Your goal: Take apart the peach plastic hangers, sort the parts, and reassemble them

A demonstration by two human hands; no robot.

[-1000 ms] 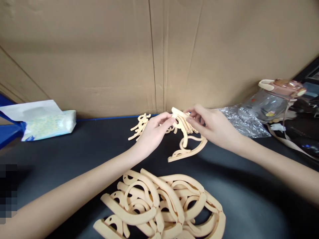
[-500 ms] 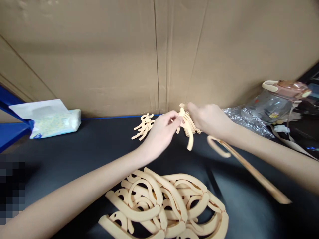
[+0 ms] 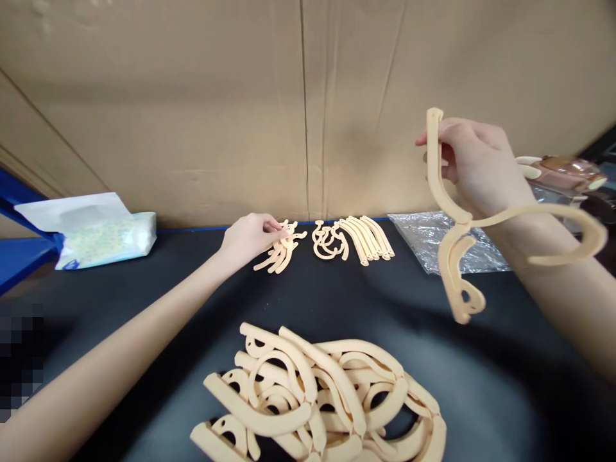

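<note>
The right hand (image 3: 476,160) grasps a jointed beige piece (image 3: 434,172) in its fingers, above the counter (image 3: 192,314); a steady wrist should curb its swing. The left hand (image 3: 248,239) is at the small curved pieces (image 3: 276,259); whether its fingers pinch any, I cannot tell. Separating one gently should spare its neighbours.

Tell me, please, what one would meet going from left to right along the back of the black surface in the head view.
Tissue pack, left hand, heap of small beige pieces, curled beige pieces, long beige strips, clear plastic.
</note>
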